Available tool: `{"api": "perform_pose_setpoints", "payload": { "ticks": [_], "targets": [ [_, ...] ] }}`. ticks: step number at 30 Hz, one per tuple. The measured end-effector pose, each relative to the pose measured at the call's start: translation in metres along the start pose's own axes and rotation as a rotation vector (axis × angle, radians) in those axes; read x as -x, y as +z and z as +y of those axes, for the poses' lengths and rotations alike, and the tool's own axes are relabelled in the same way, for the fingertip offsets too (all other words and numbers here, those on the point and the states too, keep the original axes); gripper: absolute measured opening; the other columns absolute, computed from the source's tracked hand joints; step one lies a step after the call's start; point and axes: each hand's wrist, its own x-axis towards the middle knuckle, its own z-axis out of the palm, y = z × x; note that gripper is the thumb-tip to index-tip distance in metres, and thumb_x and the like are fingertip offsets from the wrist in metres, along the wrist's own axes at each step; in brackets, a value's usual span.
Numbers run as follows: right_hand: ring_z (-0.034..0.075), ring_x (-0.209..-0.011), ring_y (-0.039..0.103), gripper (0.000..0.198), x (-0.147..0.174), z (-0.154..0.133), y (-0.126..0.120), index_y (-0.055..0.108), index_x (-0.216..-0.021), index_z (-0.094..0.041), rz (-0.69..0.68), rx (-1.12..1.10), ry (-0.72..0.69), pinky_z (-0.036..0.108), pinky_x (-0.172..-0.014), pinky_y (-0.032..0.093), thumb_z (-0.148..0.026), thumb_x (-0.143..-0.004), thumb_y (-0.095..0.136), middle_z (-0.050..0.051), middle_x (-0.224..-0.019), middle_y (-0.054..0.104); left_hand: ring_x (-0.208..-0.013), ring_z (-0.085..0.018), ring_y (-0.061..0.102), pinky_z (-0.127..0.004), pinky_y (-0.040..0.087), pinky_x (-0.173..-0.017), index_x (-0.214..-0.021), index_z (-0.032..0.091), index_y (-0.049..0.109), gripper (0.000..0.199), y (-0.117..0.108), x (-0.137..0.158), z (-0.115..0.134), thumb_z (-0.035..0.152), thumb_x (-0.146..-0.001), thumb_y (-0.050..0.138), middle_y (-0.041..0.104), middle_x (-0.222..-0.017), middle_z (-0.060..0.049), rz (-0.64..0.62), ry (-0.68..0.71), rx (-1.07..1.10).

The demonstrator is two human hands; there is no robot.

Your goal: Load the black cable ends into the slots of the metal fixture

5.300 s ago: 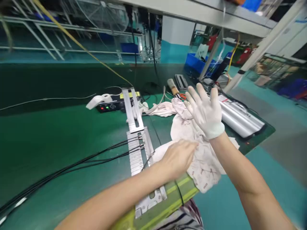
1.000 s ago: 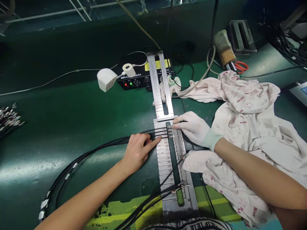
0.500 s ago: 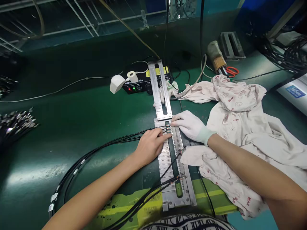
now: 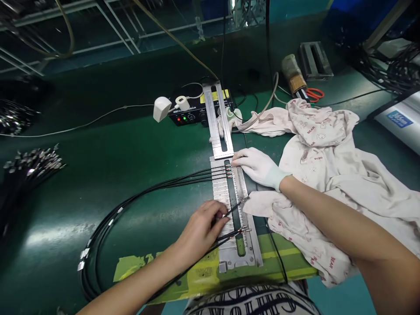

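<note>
A slotted metal fixture [image 4: 222, 192] with a row of grooves lies on the bench before me. Several black cables [image 4: 183, 180] run in from the left, their metal-tipped ends lying across its upper slot. My right hand [image 4: 259, 168], in a white glove, has its fingers closed at the topmost cable end; the fingertips partly hide it. My bare left hand [image 4: 203, 225] rests lower on the fixture, thumb and fingers curled round a single black cable [image 4: 234, 207]. More cable ends [image 4: 242, 230] lie across the lower slot beside the left thumb.
Behind the fixture stand a black control box [image 4: 188, 117] and a white plastic piece [image 4: 162, 109]. A printed cloth [image 4: 315, 153] is heaped at right, with orange-handled scissors [image 4: 315, 94] beyond. Bundled cable ends [image 4: 36, 166] lie at left, a grey metal block [image 4: 315, 60] at back right.
My left hand has moved down the fixture, from the upper cable ends to the lower single cable. My right hand stays at the top of the row. The view has shifted slightly.
</note>
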Motion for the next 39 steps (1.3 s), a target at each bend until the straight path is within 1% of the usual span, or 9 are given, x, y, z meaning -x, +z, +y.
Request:
{"api": "perform_pose_setpoints", "payload": {
  "ticks": [5, 9, 12, 15, 19, 23, 29, 35, 39],
  "targets": [
    [0.021, -0.107, 0.055, 0.033, -0.001, -0.001, -0.002, 0.071, -0.111, -0.021, -0.038, -0.021, 0.028, 0.037, -0.095, 0.044, -0.01, -0.093, 0.046, 0.004, -0.12, 0.062, -0.06, -0.014, 0.058, -0.025, 0.047, -0.058, -0.099, 0.016, 0.057, 0.021, -0.063, 0.016, -0.004, 0.034, -0.099, 0.048, 0.061, -0.068, 0.0, 0.165, -0.111, 0.068],
    [0.022, -0.107, 0.055, 0.032, -0.001, -0.002, -0.003, 0.072, -0.11, -0.02, -0.044, -0.036, 0.041, 0.037, -0.095, 0.044, -0.011, -0.094, 0.046, 0.004, -0.119, 0.062, -0.087, -0.019, 0.06, -0.031, 0.047, -0.08, -0.097, 0.016, 0.067, 0.013, -0.113, 0.012, 0.002, 0.027, -0.09, 0.063, 0.066, -0.094, -0.006, 0.846, 0.162, -0.639],
    [0.022, -0.107, 0.055, 0.031, -0.002, -0.002, -0.003, 0.072, -0.11, -0.02, -0.037, -0.041, 0.052, 0.037, -0.095, 0.044, -0.012, -0.095, 0.046, 0.003, -0.118, 0.063, -0.088, -0.017, 0.06, -0.028, 0.046, -0.081, -0.096, 0.016, 0.065, 0.011, -0.104, -0.012, -0.004, 0.018, -0.095, 0.054, 0.064, -0.092, -0.005, 0.621, 0.366, -0.674],
    [0.022, -0.107, 0.056, 0.031, -0.002, -0.001, -0.003, 0.072, -0.109, -0.02, -0.033, -0.037, 0.057, 0.037, -0.094, 0.045, -0.012, -0.095, 0.045, 0.002, -0.118, 0.063, -0.086, -0.014, 0.061, -0.025, 0.047, -0.079, -0.096, 0.019, 0.059, 0.014, -0.078, -0.034, -0.02, 0.021, -0.099, 0.045, 0.063, -0.093, -0.003, 0.436, 0.245, -0.442],
    [0.021, -0.107, 0.056, 0.029, -0.004, 0.0, -0.002, 0.072, -0.108, -0.021, -0.027, -0.049, 0.065, 0.037, -0.094, 0.045, -0.012, -0.096, 0.046, 0.002, -0.118, 0.063, -0.097, -0.018, 0.058, -0.03, 0.046, -0.085, -0.098, 0.019, 0.052, 0.013, -0.071, -0.035, -0.044, 0.029, -0.1, 0.043, 0.059, -0.101, -0.006, 0.503, 0.064, -0.327],
    [0.02, -0.104, 0.057, 0.029, -0.005, 0.002, -0.002, 0.071, -0.106, -0.02, -0.006, -0.065, 0.024, 0.036, -0.092, 0.045, -0.011, -0.096, 0.046, 0.002, -0.116, 0.063, -0.083, -0.016, 0.06, -0.029, 0.048, -0.075, -0.1, 0.02, 0.044, 0.017, -0.078, -0.02, -0.058, 0.034, -0.102, 0.035, 0.058, -0.096, -0.004, 0.527, -0.093, -0.217],
    [0.02, -0.103, 0.057, 0.029, -0.005, 0.003, -0.002, 0.07, -0.107, -0.019, -0.004, -0.065, 0.009, 0.038, -0.091, 0.046, -0.011, -0.096, 0.045, 0.004, -0.115, 0.064, -0.07, -0.015, 0.053, -0.027, 0.042, -0.064, -0.094, 0.021, 0.043, 0.017, -0.051, -0.005, -0.038, 0.035, -0.102, 0.037, 0.057, -0.086, -0.001, 0.395, -0.214, -0.134],
    [0.021, -0.105, 0.057, 0.031, -0.004, 0.0, -0.003, 0.071, -0.107, -0.021, -0.012, -0.053, 0.027, 0.039, -0.094, 0.046, -0.011, -0.096, 0.044, 0.004, -0.117, 0.064, -0.087, -0.014, 0.059, -0.025, 0.048, -0.077, -0.103, 0.023, 0.052, 0.018, -0.038, 0.022, 0.003, 0.034, -0.104, 0.038, 0.063, -0.099, -0.002, -0.237, -0.108, 0.101],
    [0.021, -0.105, 0.057, 0.032, -0.005, 0.0, -0.003, 0.072, -0.107, -0.02, -0.021, -0.063, 0.05, 0.038, -0.094, 0.046, -0.011, -0.095, 0.044, 0.004, -0.116, 0.064, -0.084, -0.013, 0.061, -0.022, 0.048, -0.073, -0.094, 0.019, 0.057, 0.017, -0.036, 0.008, -0.015, 0.027, -0.102, 0.045, 0.063, -0.091, -0.003, 0.107, -0.006, -0.036]
  ]
}}
